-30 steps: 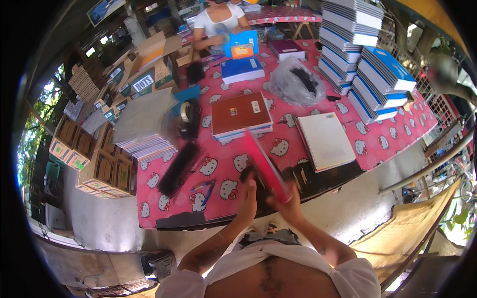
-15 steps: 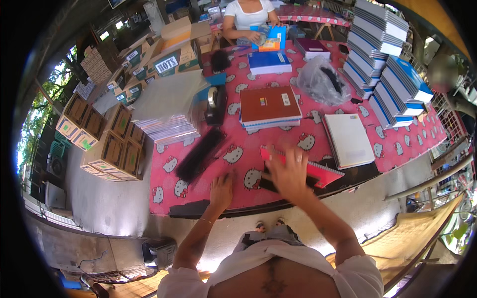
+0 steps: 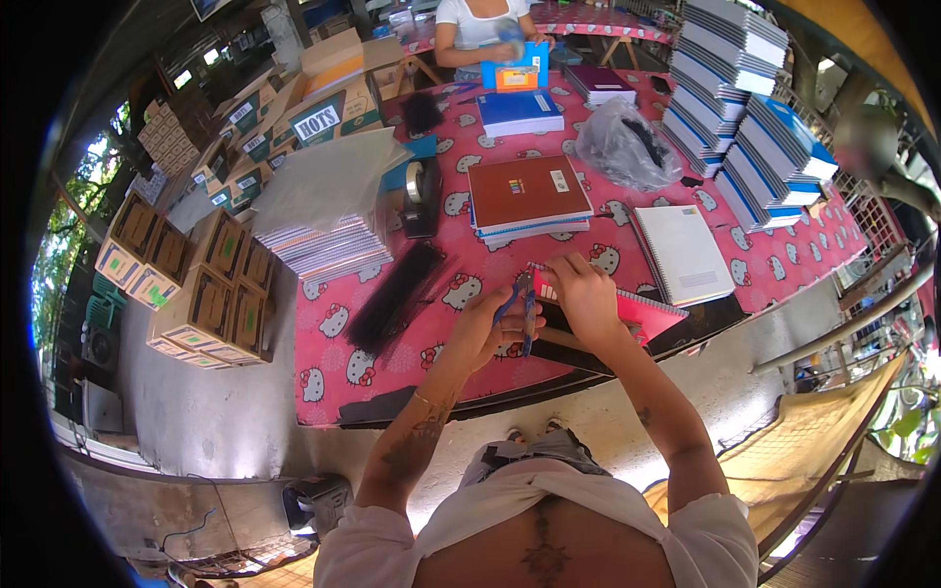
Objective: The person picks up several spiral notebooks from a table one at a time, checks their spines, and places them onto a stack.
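My left hand [image 3: 482, 328] is closed around blue-handled pliers [image 3: 527, 328], whose jaws point up at the corner of a red spiral notebook [image 3: 649, 318]. My right hand [image 3: 585, 302] is at that same corner, fingers bent and pressed together on the notebook's edge. The fingertips partly hide what they pinch. The notebook lies tilted over a dark block [image 3: 564, 338] near the front edge of the table. To the left of my left hand lies a bundle of long thin black strands [image 3: 394, 302].
Brown notebooks [image 3: 529, 191] are stacked mid-table on the pink tablecloth [image 3: 323, 387]. A white spiral notebook [image 3: 683, 253] lies right, below a plastic bag [image 3: 627, 147]. A tape dispenser [image 3: 421, 206] and a notebook stack [image 3: 323, 240] stand left. Tall stacks [image 3: 720, 93] rise right. Another person [image 3: 482, 29] handles a blue notebook opposite.
My left hand has risen from the table and moved right, now with the pliers in it. My right hand has settled at the red notebook's corner. The view has shifted slightly.
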The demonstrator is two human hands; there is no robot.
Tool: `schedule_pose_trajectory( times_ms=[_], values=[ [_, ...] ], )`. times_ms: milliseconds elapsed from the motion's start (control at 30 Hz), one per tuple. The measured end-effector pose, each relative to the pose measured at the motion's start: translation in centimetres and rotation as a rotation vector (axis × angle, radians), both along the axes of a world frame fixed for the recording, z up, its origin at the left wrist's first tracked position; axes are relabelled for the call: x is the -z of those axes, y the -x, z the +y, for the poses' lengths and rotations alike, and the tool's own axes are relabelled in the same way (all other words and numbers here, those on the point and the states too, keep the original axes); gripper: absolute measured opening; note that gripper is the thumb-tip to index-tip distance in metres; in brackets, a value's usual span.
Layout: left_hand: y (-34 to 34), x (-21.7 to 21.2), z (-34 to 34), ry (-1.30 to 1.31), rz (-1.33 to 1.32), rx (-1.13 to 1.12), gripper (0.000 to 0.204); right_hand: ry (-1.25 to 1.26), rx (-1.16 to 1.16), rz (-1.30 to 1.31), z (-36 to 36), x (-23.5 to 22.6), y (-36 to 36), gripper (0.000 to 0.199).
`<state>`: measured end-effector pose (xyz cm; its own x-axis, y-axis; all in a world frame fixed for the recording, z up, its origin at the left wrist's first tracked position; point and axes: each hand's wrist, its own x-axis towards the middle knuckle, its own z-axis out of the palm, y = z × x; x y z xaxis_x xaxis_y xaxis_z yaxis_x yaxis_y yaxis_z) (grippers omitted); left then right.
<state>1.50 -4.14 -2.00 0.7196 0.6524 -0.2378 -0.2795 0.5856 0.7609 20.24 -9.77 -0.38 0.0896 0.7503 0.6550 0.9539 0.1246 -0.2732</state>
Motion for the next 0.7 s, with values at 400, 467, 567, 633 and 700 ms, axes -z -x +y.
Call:
schedule_pose_trajectory(
  times_ms=[400, 467, 567, 633, 700],
  values=[
    [0.2, -2.1, 2.1, -1.219, 0.648, -0.052, 0.027, -0.068, 0.037, -0.183, -2.8, -1.8, -2.5, 0.021],
    [4.0, 3.7, 4.6, -0.761, 0.439, -0.012, 0.032, 0.116, 0.052, -0.102, -5.5, -1.9, -4.4, 0.024],
    [6.2, 9.7, 3.3, -1.532, 0.95, 0.015, 0.034, 0.193, 0.18, 0.107, -8.8, -2.4, -11.3, 0.028],
    [6.6, 12.2, 2.8, -1.819, 1.005, -0.101, 0.032, 0.162, 0.308, 0.34, -9.5, -7.7, -15.6, 0.03],
    [5.1, 11.6, 2.4, -1.656, 1.059, -0.165, 0.028, 0.09, 0.277, 0.632, -10.0, -7.3, -24.3, 0.028]
  ],
)
